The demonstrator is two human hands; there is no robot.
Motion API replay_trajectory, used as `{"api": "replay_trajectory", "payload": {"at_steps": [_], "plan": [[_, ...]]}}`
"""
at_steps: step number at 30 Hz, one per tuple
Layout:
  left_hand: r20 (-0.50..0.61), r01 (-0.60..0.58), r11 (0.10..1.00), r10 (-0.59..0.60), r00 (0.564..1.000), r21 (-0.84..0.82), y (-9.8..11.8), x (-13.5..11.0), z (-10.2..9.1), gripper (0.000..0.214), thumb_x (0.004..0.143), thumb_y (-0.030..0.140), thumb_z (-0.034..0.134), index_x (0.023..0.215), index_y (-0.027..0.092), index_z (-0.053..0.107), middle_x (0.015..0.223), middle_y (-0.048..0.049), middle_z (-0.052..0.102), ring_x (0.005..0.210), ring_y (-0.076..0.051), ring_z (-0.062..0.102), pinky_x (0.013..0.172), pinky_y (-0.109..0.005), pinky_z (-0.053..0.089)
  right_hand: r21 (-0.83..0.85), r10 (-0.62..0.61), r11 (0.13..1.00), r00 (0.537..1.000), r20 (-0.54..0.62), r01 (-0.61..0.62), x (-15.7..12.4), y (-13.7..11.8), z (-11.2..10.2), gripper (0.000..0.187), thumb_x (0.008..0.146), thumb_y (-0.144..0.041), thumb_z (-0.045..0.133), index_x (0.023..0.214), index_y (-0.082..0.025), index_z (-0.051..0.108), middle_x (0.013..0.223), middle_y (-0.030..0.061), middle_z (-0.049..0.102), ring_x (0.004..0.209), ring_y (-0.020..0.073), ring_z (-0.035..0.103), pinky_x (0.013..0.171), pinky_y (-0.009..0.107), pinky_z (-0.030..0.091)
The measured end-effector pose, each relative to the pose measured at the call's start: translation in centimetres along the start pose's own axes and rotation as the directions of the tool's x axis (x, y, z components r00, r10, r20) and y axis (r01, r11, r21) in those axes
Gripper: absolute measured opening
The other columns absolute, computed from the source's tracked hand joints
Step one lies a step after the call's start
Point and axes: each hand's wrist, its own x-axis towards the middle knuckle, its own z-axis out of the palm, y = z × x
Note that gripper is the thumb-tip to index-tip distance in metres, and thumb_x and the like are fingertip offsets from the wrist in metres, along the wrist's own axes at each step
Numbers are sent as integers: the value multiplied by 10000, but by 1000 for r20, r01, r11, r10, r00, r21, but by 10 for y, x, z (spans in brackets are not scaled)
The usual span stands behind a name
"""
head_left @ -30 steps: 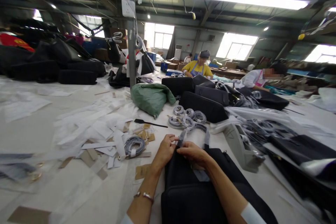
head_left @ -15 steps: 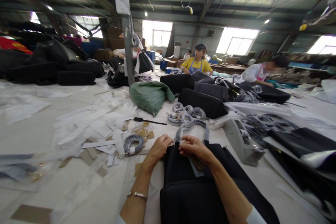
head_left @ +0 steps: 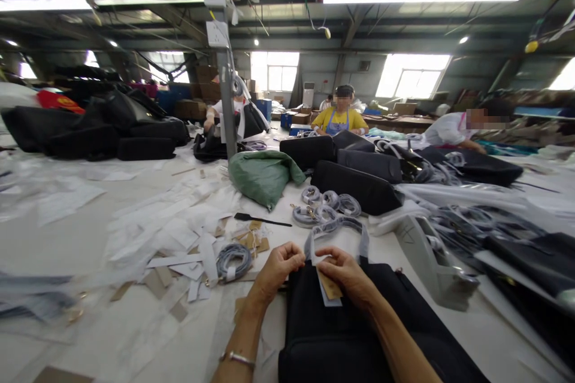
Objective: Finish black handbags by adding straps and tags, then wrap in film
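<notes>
A black handbag (head_left: 332, 335) lies flat in front of me, its handle (head_left: 363, 239) wrapped in clear film and looped away from me. My right hand (head_left: 344, 275) is over the bag's top edge, fingers closed on hang tags (head_left: 331, 287), one brown and one white. Just left of it, beside the base of the handle, my left hand (head_left: 279, 266) is closed in a pinch. Whatever its fingertips hold is too small to make out.
Coiled straps (head_left: 233, 261), paper scraps and brown tags lie left. A grey tape dispenser (head_left: 433, 263) stands right. Beyond are a green sack (head_left: 265, 176), more black bags (head_left: 354, 185) and a metal post (head_left: 227, 84). Several people work across the table.
The hang tags have swung toward the left and now show clearly under my right hand. My left fingertips have curled in near the handle base. The whole view has shifted slightly.
</notes>
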Motion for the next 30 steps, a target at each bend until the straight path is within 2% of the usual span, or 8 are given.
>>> {"api": "replay_trajectory", "payload": {"at_steps": [5,8,13,18,21,23,27,30], "plan": [[-1,-2,998,2,1000,-66,-3,1,1,293,749,427,684,789,140,636,661,30,546,601,-103,467,628,-239,351,166,-1,986,1000,-5,2,-6,-4,5,343,682,-385,802,935,-167,723,880,86,725,788,218,683,735,345,534],[-14,4,994,-5,1000,-106,-6,3,3,283,725,400,701,814,135,655,704,26,576,592,-91,453,606,-231,340,190,-44,981,999,22,39,-5,-3,12,435,643,-340,841,1027,-181,712,1016,104,728,965,254,680,908,400,507],[-9,19,993,-20,1000,-119,-8,3,7,328,702,412,735,868,138,658,702,27,580,602,-94,456,590,-222,340,-48,-174,984,979,-108,170,9,12,16,429,589,-454,867,894,-202,702,764,43,706,723,227,666,734,376,541],[-9,-4,997,3,1000,-75,-10,4,6,348,730,466,714,829,139,650,668,33,534,586,-94,437,573,-223,337,-509,-531,763,836,-140,399,9,13,13,280,745,-484,736,822,-215,735,785,50,620,610,163,523,576,312,463],[-52,11,989,-19,998,-147,-13,6,4,306,723,427,706,804,142,628,635,44,516,557,-87,426,570,-221,330,-573,-613,684,782,-115,452,5,7,16,256,797,-461,687,785,-208,717,1013,87,629,633,139,518,589,294,459],[-88,28,975,-49,995,-220,-15,7,4,267,712,391,705,766,152,600,608,56,500,541,-80,414,568,-214,323,-497,-550,760,822,-147,420,4,5,20,305,806,-499,666,813,-196,693,986,89,658,584,124,521,540,273,451],[-115,51,949,-91,989,-310,-17,8,5,252,692,366,725,754,150,612,629,55,515,530,-64,415,557,-199,319,-282,-306,923,943,-130,261,6,7,25,412,804,-582,631,903,-182,625,509,-39,545,351,91,401,350,216,293],[-121,81,926,-134,984,-368,-19,8,4,319,669,378,761,865,142,673,701,36,562,538,-57,432,552,-195,331,-171,-258,956,960,-106,238,9,11,27,421,763,-578,676,897,-184,610,518,-48,548,383,105,454,362,212,345]]}}
